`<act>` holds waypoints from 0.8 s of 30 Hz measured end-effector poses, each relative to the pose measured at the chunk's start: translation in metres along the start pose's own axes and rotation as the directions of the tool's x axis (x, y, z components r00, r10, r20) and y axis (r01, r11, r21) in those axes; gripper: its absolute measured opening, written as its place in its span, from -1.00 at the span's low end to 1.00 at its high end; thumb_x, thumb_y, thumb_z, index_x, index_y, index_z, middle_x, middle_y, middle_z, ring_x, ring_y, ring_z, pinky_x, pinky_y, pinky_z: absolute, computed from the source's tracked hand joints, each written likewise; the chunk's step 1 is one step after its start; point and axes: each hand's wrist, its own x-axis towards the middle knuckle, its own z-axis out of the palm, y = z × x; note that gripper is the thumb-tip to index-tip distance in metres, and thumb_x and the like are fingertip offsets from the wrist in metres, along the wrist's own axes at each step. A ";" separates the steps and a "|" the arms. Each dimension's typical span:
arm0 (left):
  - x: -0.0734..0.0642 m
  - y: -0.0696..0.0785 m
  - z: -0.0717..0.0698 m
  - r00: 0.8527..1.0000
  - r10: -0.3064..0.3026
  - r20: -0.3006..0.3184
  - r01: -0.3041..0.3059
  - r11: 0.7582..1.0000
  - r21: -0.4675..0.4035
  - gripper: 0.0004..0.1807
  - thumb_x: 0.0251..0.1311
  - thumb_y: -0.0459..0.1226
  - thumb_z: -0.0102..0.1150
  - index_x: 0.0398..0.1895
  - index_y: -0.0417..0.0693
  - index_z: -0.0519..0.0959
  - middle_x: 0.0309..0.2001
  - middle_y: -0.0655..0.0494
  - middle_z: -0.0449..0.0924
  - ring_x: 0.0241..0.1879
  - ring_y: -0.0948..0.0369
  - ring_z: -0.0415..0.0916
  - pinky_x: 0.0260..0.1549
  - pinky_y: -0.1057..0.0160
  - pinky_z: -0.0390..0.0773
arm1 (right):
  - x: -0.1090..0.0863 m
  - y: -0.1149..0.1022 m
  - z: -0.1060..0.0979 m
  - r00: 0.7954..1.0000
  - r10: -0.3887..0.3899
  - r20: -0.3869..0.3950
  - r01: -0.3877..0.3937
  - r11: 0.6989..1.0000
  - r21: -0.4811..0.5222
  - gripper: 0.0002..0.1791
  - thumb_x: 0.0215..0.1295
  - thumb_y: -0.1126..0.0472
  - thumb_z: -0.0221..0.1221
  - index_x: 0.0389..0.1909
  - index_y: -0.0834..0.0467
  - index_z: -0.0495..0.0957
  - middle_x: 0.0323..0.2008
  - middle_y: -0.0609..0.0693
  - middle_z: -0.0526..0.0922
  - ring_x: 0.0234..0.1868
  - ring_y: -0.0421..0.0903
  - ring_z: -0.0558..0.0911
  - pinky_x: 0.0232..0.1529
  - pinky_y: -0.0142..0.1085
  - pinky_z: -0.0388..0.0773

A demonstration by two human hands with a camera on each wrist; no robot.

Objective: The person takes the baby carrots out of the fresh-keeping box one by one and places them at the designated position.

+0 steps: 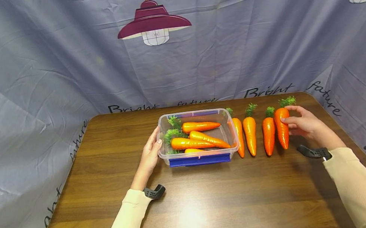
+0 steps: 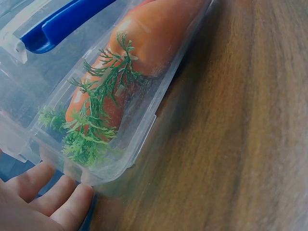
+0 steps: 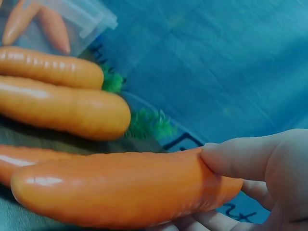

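Rt hand (image 1: 304, 124) fingers (image 3: 236, 156) round outermost carrot (image 1: 282, 127), far rt.

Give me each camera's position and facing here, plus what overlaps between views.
Head: worn on the head, looks forward and down at the table; shows both sleeves, left hand against the clear box, right hand holding the rightmost carrot.
Left wrist: beside the box's side wall, faces carrot greens inside; fingertips show.
Right wrist: low over the table, faces along the loose carrots toward the box; thumb shows.
Shared: the box is in all three; head and right wrist both show the rightmost carrot.
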 end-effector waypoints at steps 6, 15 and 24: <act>0.000 -0.001 0.000 1.000 0.002 -0.001 -0.002 1.000 0.008 -0.39 0.54 -0.37 -0.20 0.60 -0.22 0.06 0.64 -0.20 -0.05 0.59 -0.16 0.01 0.42 0.33 0.30 | 0.005 0.009 -0.011 0.998 0.034 -0.053 -0.037 0.998 -0.042 -0.54 0.44 0.34 0.15 0.00 -0.29 0.22 -0.41 -0.22 0.65 -0.43 -0.26 0.67 -0.37 -0.30 0.69; 0.000 0.000 0.001 1.000 0.004 0.008 -0.004 1.000 -0.027 -0.38 0.53 -0.38 -0.20 0.61 -0.23 0.04 0.64 -0.21 -0.07 0.60 -0.15 -0.02 0.27 0.57 0.33 | 0.013 0.024 -0.015 0.997 0.036 -0.064 -0.049 0.977 -0.207 -0.57 0.45 0.29 0.15 0.15 -0.15 0.23 -0.33 -0.33 0.57 -0.34 -0.30 0.67 -0.27 -0.28 0.73; 0.001 -0.001 0.000 1.000 0.018 0.001 -0.018 1.000 -0.016 -0.38 0.52 -0.39 -0.19 0.60 -0.27 0.05 0.64 -0.22 -0.06 0.62 -0.11 -0.08 0.39 0.53 0.23 | 0.023 0.023 -0.005 0.998 0.018 -0.052 -0.035 0.932 -0.360 -0.23 0.46 0.27 0.13 0.48 0.31 -0.13 -0.24 -0.24 0.50 -0.30 -0.32 0.63 -0.22 -0.27 0.71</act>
